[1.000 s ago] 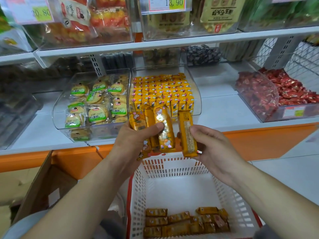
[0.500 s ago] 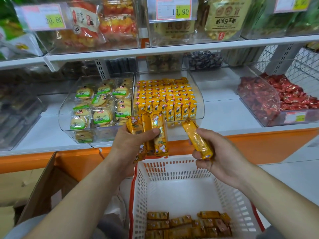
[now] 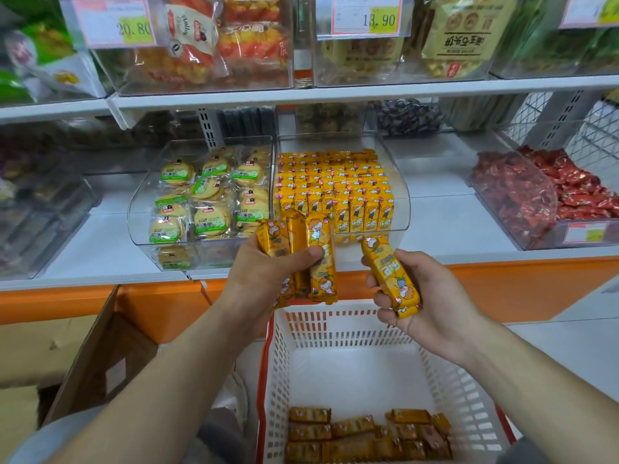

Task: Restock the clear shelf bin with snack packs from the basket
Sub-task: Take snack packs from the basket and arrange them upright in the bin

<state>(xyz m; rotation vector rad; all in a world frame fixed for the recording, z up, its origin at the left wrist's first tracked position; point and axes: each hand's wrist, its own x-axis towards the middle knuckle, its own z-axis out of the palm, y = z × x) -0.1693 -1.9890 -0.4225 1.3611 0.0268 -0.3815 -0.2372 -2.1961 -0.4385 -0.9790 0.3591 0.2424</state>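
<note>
While the cardboard box (image 3: 100,356) at the far left and the bin of green-labelled biscuits (image 3: 144,209) beside it sit as they did, the work is all in the middle. The person's left hand (image 3: 264,279) stays raised in front of the shelf edge, thumb clamped across a fan of about three yellow snack packs (image 3: 320,249) held upright. Just behind and above them is the clear shelf bin (image 3: 400,209), its rows of the same yellow packs nearly full, with room showing only near the front.

A second ago the right hand (image 3: 432,303) was touching that fan, drawing one pack off its edge. Now the two hands are apart. The right one has its fingers curled around the single pack (image 3: 388,276), which lies tilted with its printed face up, over the far rim of the white basket (image 3: 335,323). So I'd judge one pack is separated and ready to go into the front row.

More packs (image 3: 351,430) lie on the basket floor, so the restocking is not finished. The bin of red sweets (image 3: 536,202) at the right plays no part.
</note>
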